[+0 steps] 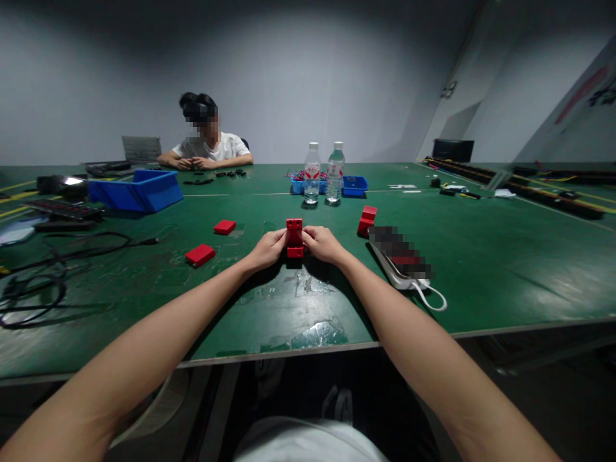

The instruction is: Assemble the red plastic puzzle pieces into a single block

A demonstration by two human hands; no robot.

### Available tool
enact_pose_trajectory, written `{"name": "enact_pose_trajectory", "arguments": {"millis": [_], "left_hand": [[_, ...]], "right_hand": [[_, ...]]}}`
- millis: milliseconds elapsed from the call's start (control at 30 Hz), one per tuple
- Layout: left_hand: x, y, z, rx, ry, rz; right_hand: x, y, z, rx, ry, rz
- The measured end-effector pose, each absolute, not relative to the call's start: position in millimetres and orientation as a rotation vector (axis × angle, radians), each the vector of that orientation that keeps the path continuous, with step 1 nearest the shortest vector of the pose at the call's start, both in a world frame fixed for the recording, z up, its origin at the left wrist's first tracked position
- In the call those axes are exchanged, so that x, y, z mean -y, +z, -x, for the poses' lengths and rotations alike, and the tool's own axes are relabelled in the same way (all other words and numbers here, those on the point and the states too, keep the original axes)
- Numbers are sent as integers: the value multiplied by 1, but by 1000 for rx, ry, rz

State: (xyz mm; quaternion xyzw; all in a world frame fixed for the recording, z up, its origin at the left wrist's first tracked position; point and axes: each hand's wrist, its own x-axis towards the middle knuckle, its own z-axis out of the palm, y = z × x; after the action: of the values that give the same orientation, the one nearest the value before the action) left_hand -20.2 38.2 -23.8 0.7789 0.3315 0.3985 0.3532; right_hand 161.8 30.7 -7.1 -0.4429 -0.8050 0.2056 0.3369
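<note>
Both my hands reach out over the green table (505,256) and grip one red plastic block (294,236) that stands upright between them. My left hand (267,249) is closed on its left side, my right hand (323,244) on its right side. Two flat red pieces lie to the left, one (224,226) farther away and one (200,255) nearer. Another red piece (367,220) stands to the right of my hands.
A white power strip with its cord (409,276) lies right of my hands. Two water bottles (324,172) and small blue trays (355,185) stand behind. A big blue bin (137,190), keyboards and black cables occupy the left. Another person (206,144) sits at the far side.
</note>
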Motion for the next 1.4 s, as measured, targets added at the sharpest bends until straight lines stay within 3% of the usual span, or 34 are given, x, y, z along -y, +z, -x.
{"name": "enact_pose_trajectory", "arguments": {"millis": [1400], "left_hand": [[-35,-20,19,-833,1021,-1992]], "right_hand": [[-32,-7,-162,2115,515,1143]]}}
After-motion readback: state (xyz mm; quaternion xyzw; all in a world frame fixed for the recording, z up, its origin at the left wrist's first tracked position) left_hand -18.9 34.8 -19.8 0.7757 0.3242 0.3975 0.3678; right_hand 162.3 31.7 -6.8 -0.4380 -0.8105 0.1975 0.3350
